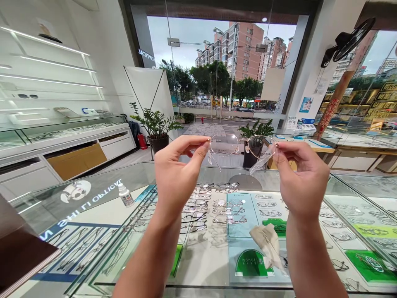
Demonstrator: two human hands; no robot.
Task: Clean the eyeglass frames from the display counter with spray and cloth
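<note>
A pair of thin-rimmed eyeglasses is held up in the middle of the head view, above a glass display counter. My left hand pinches the frame's left corner between thumb and fingers. At the right corner, my right hand has the same kind of pinch. The temples hang below the lenses, one with a clear tag or sleeve near my right hand. Below, a crumpled beige cloth lies on the counter, left of my right forearm.
Several eyeglasses are laid out in rows at the counter. A small white bottle stands left of my left hand. A brown box edge juts in at the lower left. Potted plants stand beyond the counter.
</note>
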